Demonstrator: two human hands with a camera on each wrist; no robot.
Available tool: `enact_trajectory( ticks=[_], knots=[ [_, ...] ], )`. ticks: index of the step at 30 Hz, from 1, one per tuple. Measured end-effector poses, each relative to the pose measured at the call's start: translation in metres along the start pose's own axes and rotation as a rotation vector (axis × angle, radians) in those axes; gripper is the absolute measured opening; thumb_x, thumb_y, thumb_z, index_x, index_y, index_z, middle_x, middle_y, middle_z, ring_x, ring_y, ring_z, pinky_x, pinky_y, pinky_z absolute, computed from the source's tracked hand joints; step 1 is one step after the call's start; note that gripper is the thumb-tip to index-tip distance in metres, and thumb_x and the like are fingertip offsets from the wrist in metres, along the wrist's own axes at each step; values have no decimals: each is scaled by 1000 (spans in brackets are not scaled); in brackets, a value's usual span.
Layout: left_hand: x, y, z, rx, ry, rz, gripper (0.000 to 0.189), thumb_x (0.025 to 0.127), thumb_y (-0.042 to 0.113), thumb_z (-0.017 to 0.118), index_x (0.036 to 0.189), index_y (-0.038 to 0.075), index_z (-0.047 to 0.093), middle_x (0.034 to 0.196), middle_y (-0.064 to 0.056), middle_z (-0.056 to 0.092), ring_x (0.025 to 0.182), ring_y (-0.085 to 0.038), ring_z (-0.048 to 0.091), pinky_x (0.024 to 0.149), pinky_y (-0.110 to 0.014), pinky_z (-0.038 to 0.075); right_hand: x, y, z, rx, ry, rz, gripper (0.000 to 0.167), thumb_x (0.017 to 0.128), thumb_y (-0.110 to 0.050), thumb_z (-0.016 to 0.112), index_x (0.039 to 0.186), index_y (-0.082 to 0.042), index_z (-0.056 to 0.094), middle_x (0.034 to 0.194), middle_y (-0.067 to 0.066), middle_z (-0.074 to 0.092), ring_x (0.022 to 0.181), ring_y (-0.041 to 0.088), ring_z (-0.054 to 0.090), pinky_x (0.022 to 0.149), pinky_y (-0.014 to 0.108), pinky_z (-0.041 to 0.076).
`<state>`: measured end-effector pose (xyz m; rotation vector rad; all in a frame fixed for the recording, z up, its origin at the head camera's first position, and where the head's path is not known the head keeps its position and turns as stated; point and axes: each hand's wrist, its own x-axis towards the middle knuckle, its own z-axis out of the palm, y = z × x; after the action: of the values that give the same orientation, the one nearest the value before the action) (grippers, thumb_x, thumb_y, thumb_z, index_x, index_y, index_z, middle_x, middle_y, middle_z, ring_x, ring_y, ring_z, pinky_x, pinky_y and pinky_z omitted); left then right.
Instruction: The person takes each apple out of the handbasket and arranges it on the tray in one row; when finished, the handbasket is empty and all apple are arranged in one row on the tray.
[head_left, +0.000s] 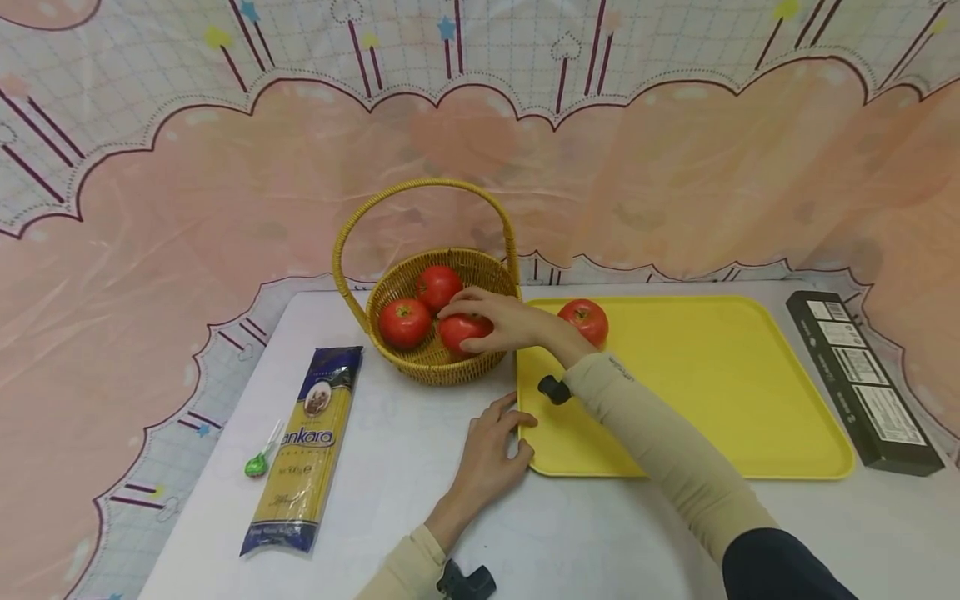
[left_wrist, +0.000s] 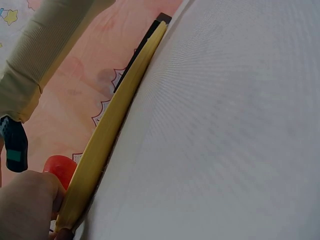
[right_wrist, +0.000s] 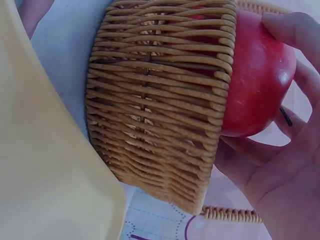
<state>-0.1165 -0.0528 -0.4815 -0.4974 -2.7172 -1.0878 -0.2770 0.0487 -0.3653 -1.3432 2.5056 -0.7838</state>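
My right hand (head_left: 510,323) is over the wicker basket (head_left: 431,373), its fingers and thumb around a red apple (right_wrist: 257,75) with a dark stem. That apple is at the basket's rim in the right wrist view. Two more apples, one in front (head_left: 405,324) and one behind (head_left: 438,287), lie inside the basket. At the near left corner of the yellow tray (head_left: 697,383), my left hand (head_left: 491,450) grips the rim, some fingers over it. Another apple (head_left: 583,322) sits on the tray's far left part, partly hidden behind the right forearm.
To the left lie a pasta packet (head_left: 303,454) and a green-wrapped lollipop (head_left: 257,465). A long dark box (head_left: 862,379) lies along the tray's right side. The basket's tall handle (head_left: 427,182) arches above it. A patterned cloth (head_left: 225,208) hangs behind the white table (head_left: 397,467).
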Motion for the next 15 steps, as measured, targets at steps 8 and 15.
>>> enact_trajectory(
  ticks=[8,15],
  knots=[
    [0,-1,0,4,-8,-10,24,77,15,60,100,21,67,137,-8,52,125,-23,50,88,-38,37,-9,3,-3,57,48,33,51,86,-39,62,135,-30,49,141,0,38,123,24,47,98,46,42],
    [1,-1,0,8,4,2,24,77,14,60,99,21,67,136,-7,53,125,-21,51,87,-37,37,-17,8,-8,106,106,51,49,86,-40,62,134,-34,49,144,-2,37,122,24,47,98,48,42]
  ],
)
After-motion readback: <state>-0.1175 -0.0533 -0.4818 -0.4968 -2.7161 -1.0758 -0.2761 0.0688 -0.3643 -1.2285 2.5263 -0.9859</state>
